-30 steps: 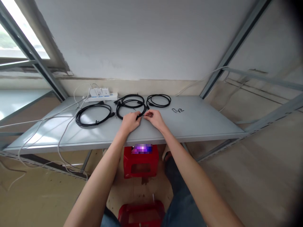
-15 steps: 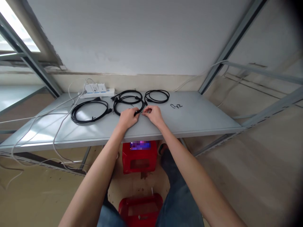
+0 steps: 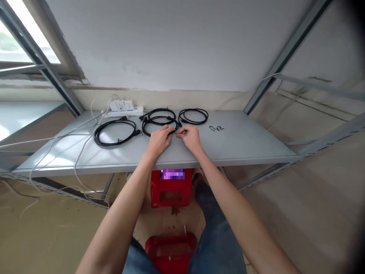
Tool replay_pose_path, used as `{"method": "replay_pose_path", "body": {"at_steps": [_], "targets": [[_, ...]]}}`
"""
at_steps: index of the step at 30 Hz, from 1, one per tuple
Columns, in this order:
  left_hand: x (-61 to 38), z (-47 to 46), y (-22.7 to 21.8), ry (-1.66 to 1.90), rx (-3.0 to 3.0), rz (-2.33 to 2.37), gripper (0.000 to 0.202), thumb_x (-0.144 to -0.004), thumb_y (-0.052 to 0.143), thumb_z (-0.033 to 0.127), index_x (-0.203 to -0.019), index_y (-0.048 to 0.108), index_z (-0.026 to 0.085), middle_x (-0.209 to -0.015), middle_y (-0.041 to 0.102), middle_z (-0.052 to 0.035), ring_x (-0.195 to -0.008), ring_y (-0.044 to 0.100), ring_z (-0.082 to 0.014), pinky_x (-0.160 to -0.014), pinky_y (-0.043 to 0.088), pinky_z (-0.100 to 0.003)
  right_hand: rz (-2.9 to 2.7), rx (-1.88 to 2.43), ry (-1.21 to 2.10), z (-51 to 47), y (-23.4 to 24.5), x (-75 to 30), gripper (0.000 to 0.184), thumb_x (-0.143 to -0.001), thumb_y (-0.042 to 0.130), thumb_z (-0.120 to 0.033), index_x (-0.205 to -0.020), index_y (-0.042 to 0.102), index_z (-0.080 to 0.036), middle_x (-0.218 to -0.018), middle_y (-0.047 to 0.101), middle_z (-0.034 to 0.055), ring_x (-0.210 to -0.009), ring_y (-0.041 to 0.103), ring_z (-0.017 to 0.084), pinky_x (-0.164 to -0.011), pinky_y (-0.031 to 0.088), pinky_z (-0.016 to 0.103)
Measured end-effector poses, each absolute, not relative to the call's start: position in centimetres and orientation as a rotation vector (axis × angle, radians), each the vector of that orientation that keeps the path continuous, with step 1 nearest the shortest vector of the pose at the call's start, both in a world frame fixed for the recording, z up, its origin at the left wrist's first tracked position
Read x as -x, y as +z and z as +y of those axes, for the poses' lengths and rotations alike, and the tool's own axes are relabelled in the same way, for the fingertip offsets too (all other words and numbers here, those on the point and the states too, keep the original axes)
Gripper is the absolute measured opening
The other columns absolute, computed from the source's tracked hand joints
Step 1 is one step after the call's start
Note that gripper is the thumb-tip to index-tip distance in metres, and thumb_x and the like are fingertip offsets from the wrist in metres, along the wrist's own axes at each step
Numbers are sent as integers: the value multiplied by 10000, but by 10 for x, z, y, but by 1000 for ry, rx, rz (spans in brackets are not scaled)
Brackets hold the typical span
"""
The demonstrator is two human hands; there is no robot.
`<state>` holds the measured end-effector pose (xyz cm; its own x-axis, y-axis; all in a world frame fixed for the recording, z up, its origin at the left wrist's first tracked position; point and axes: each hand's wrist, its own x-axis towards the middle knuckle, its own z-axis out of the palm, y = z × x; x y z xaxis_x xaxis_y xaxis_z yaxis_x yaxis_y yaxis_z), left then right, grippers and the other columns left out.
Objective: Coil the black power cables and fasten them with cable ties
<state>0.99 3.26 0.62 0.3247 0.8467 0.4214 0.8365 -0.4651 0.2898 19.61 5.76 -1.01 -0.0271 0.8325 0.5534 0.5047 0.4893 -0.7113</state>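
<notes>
My left hand (image 3: 159,140) rests on the grey shelf (image 3: 242,144) and pinches the near edge of a coiled black cable (image 3: 157,122). My right hand (image 3: 191,137) is closed in a pinch right beside it, on something small at the same spot of the cable that I cannot make out. The two hands almost touch. A larger black coil (image 3: 115,131) lies to the left. A further black coil (image 3: 193,116) lies behind my right hand.
A white power strip (image 3: 123,110) with white plugs sits at the back left, white cords (image 3: 57,144) trailing off the shelf's left edge. A small black twist tie (image 3: 216,128) lies right of the coils. Red stools (image 3: 170,188) stand below. Slanted metal posts (image 3: 282,57) flank the shelf.
Both hands have stayed pinched together at the near edge of the middle coil. Only my head has shifted a little, so the whole scene sits slightly further right in view.
</notes>
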Motion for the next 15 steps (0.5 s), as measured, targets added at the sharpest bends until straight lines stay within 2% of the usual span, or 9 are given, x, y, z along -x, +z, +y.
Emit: {"method": "replay_pose_path", "body": {"at_steps": [4,9,12,15], "targets": [[-9,34,4,879,-2524,1620,376,-1072,509,322,-1366,742,287,-1253,743,-92,-1150,705,-285,-860,511,-327,-1747,1131,229,52,-9,-192,158,-815,762,-112,-704,717,-215,-807,713,23,-831,576,214,-823,445,364],[-7,38,0,1012,-2481,1600,388,-1077,524,332,-1388,750,280,-1205,762,-87,-1099,718,-270,-887,501,-319,-1828,1075,6,41,-7,-184,260,-927,614,-65,-756,726,-226,-886,714,57,-938,617,245,-923,451,393],[-6,39,-1,1085,-2452,1595,386,-1076,527,330,-1376,761,265,-1174,772,-86,-1077,720,-264,-877,499,-313,-1836,1045,34,39,-6,-182,262,-990,585,-120,-819,751,-228,-931,710,59,-918,620,231,-887,466,362],[-6,40,-1,1098,-2422,1603,379,-1069,540,331,-1355,776,254,-1164,779,-89,-1059,721,-257,-865,501,-307,-1800,1030,160,43,-7,-186,191,-1023,637,-247,-894,775,-218,-933,713,53,-824,603,203,-806,466,329]]}}
